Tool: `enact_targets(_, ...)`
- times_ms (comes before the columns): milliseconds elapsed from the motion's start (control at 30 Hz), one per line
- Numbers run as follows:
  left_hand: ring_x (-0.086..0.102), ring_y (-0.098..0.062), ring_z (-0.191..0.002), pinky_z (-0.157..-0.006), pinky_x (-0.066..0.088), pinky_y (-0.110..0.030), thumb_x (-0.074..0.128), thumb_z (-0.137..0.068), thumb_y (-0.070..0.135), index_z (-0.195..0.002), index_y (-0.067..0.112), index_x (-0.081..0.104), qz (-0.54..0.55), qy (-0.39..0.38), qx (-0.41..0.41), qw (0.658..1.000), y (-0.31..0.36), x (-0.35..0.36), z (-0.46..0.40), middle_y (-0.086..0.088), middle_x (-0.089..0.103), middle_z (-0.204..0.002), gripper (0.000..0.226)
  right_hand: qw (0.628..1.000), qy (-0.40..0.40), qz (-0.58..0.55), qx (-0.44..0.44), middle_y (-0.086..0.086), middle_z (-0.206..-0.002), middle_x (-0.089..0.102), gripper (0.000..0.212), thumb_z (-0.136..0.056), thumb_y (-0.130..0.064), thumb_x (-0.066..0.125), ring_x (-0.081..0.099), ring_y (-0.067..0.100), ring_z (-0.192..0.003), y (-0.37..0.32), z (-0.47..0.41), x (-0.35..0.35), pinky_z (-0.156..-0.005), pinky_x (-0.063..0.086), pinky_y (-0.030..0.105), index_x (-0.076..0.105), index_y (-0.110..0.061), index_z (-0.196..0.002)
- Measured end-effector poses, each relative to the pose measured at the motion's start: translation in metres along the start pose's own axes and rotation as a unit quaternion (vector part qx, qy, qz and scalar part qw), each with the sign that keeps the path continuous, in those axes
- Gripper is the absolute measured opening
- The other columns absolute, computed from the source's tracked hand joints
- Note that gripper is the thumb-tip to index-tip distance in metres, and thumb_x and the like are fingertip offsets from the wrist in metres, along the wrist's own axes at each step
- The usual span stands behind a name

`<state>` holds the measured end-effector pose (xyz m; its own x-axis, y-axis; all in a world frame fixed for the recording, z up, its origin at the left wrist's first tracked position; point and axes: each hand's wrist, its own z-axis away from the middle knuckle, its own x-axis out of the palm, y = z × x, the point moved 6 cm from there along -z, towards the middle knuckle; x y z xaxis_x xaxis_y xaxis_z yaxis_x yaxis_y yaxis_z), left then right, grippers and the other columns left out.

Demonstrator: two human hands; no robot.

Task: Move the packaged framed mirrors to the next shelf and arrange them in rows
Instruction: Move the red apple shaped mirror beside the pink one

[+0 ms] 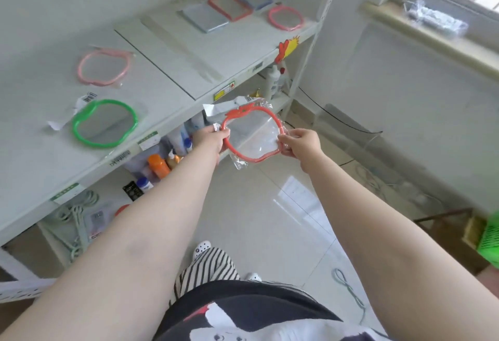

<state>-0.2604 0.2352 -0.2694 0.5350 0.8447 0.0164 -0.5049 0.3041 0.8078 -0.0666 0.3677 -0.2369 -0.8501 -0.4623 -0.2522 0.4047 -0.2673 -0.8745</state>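
1. One red apple-shaped mirror (253, 135), wrapped in clear plastic, was held in the air in front of the shelf edge.
2. The left hand (209, 140) gripped its left rim; the right hand (299, 142) pinched its right rim.
3. Two mirrors lay on the near shelf (32, 151): one pink (104, 66), one green (104, 123).
4. Four lay on the far shelf (229, 51).

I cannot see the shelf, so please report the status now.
Both hands grip red mirror, held off the shelf. Green mirror placed. Path clear.
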Motion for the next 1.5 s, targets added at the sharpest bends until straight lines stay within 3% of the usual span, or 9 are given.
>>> enact_targets(133, 0.057, -0.024, -0.079, -0.040, 0.041, -0.017, 0.067, -0.085, 0.004, -0.066, 0.015, 0.057, -0.018, 0.000, 0.000, 1.000, 0.014, 0.025, -0.012, -0.003, 0.059, -0.069, 0.024, 0.999, 0.007, -0.034, 0.020, 0.008, -0.075, 0.064, 0.016, -0.082, 0.002, 0.069, 0.062, 0.015, -0.056, 0.000, -0.018, -0.015, -0.065, 0.060, 0.023, 0.067, -0.001, -0.097)
enact_targets(367, 0.059, -0.015, -0.067, -0.063, 0.052, -0.024, 0.068, -0.085, 0.007, -0.079, 0.011, 0.064, -0.019, -0.036, -0.021, 0.999, 0.047, 0.071, -0.062, -0.001, 0.061, -0.071, 0.008, 0.998, 0.044, -0.025, 0.027, 0.017, -0.097, 0.064, 0.018, -0.079, 0.005, 0.069, 0.067, 0.026, -0.072, -0.020, -0.075, -0.026, -0.075, 0.061, 0.031, 0.065, -0.012, -0.078)
enact_targets(533, 0.054, -0.016, -0.059, -0.072, 0.056, -0.030, 0.068, -0.083, -0.002, -0.095, 0.008, 0.067, -0.017, -0.056, 0.014, 0.998, 0.095, 0.105, -0.112, -0.005, 0.059, -0.067, 0.016, 0.996, 0.081, -0.031, 0.015, 0.008, -0.099, 0.062, 0.018, -0.078, 0.004, 0.070, 0.066, 0.018, -0.061, -0.057, -0.128, -0.025, -0.062, 0.060, 0.020, 0.067, -0.006, -0.093)
enact_targets(833, 0.057, -0.007, -0.036, -0.042, 0.052, -0.016, 0.066, -0.083, -0.002, -0.096, 0.011, 0.066, 0.001, -0.064, 0.008, 0.998, 0.140, 0.139, -0.166, -0.003, 0.060, -0.067, 0.018, 0.992, 0.097, -0.060, 0.054, 0.006, -0.079, 0.065, 0.030, -0.078, 0.007, 0.071, 0.067, 0.020, -0.064, -0.079, -0.199, -0.014, -0.075, 0.061, 0.030, 0.068, -0.004, -0.106)
enact_targets(967, 0.057, -0.015, -0.054, -0.057, 0.054, -0.022, 0.068, -0.081, -0.001, -0.103, 0.006, 0.069, -0.006, -0.043, 0.008, 0.999, 0.151, 0.153, -0.198, -0.004, 0.062, -0.068, 0.023, 0.993, 0.087, -0.057, 0.058, 0.006, -0.080, 0.067, 0.029, -0.078, 0.006, 0.072, 0.068, 0.020, -0.065, -0.092, -0.236, -0.013, -0.074, 0.061, 0.029, 0.068, -0.006, -0.104)
enact_targets(1100, 0.055, -0.015, -0.048, -0.072, 0.057, -0.030, 0.070, -0.079, 0.000, -0.086, 0.003, 0.072, -0.030, -0.020, 0.003, 0.999, 0.157, 0.172, -0.230, 0.002, 0.062, -0.044, 0.008, 0.995, 0.076, -0.035, 0.048, 0.006, -0.080, 0.065, 0.024, -0.078, 0.006, 0.071, 0.068, 0.023, -0.068, -0.109, -0.276, -0.019, -0.077, 0.060, 0.031, 0.066, -0.009, -0.097)
enact_targets(1200, 0.059, -0.021, -0.061, -0.086, 0.056, -0.038, 0.071, -0.076, 0.003, -0.086, 0.006, 0.073, -0.034, 0.008, 0.010, 0.999, 0.167, 0.194, -0.252, -0.003, 0.064, -0.061, 0.011, 0.997, 0.055, -0.017, 0.045, 0.008, -0.081, 0.068, 0.022, -0.078, 0.005, 0.071, 0.070, 0.025, -0.070, -0.124, -0.314, -0.027, -0.079, 0.060, 0.034, 0.067, -0.009, -0.095)
enact_targets(1400, 0.060, -0.016, -0.067, -0.065, 0.049, -0.022, 0.071, -0.080, 0.010, -0.101, 0.012, 0.073, -0.044, 0.068, 0.023, 0.996, 0.191, 0.234, -0.282, 0.002, 0.064, -0.071, 0.021, 0.999, 0.024, 0.042, 0.017, 0.009, -0.077, 0.070, 0.019, -0.077, 0.002, 0.072, 0.074, 0.031, -0.081, -0.157, -0.399, -0.041, -0.082, 0.060, 0.040, 0.069, -0.011, -0.091)
enact_targets(1500, 0.059, -0.016, -0.072, -0.071, 0.045, -0.024, 0.071, -0.081, 0.012, -0.106, 0.013, 0.072, -0.042, 0.118, 0.023, 0.992, 0.202, 0.242, -0.294, -0.002, 0.067, -0.081, 0.025, 0.997, -0.012, 0.073, 0.004, 0.007, -0.076, 0.069, 0.018, -0.078, -0.001, 0.073, 0.071, 0.025, -0.072, -0.173, -0.431, -0.037, -0.081, 0.061, 0.038, 0.069, -0.014, -0.090)
